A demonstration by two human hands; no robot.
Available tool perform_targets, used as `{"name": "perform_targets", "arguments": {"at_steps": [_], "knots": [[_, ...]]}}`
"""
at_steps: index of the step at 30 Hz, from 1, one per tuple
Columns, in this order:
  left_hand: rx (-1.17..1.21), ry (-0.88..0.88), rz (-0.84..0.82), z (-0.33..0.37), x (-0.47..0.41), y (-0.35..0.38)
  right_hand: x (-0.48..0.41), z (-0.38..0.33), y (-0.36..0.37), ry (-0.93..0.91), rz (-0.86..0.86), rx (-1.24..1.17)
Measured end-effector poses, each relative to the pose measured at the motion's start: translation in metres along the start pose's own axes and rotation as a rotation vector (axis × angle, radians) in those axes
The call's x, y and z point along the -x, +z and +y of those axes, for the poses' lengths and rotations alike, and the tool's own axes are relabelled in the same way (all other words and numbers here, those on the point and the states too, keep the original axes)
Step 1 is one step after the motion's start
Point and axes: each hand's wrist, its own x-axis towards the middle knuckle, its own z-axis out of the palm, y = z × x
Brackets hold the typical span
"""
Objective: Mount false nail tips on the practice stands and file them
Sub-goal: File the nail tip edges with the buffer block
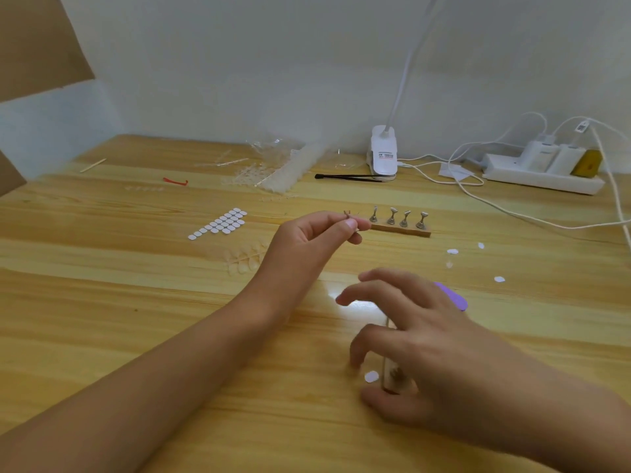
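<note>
Bench (136, 302): pale wood, clutter mostly along the back. Clip lamp (384, 155) and power strip (539, 175) at the rear, black tweezers (348, 177) just in front of the lamp.

Left hand (317, 233) is raised mid-bench, thumb and forefinger pinching one small metal practice stand (349, 218) near its top. No tip visible on it.

Right hand (420, 339) is low over the near bench, fingers spread and loosely curved, gripping nothing I can make out. A narrow wooden strip (391, 367) lies under it; can't tell whether they touch. Purple nail file (452, 297) pokes out just behind that hand.

Wooden base (401, 229) beside the left fingertips carries four more upright stands; their tops look bare.

Clear nail tips: big heap (276, 169) at the back, one branch of them (244, 259) left of the left wrist. Sheet of white adhesive pads (218, 224) further left, a loose pad (371, 376) near the right thumb, more to the right.

Handling, my read: tips are feather-light, thin springy plastic, slick, and they flick away easily. Hold by the side edges or use the tweezers. The stand is stiff metal but tiny, so pinch the stem and keep the cup clear for a pad.
</note>
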Motion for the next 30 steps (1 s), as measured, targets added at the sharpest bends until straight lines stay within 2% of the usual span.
{"name": "perform_targets", "arguments": {"at_steps": [4,13,16,20,30], "knots": [[0.001,0.004,-0.003,-0.001,0.000,0.000,-0.002,-0.007,0.002,-0.013,0.054,0.112],[0.004,0.020,-0.010,-0.003,-0.002,0.001,-0.006,-0.007,0.005,0.070,0.051,0.087],[-0.004,0.029,-0.017,-0.004,-0.003,0.001,-0.008,-0.007,0.003,0.095,-0.033,0.034],[-0.014,0.042,-0.026,-0.005,-0.003,0.002,-0.010,0.001,0.010,0.076,-0.058,-0.068],[-0.018,0.049,-0.005,-0.003,-0.002,0.004,-0.014,-0.004,0.006,0.101,-0.173,0.098]]}}
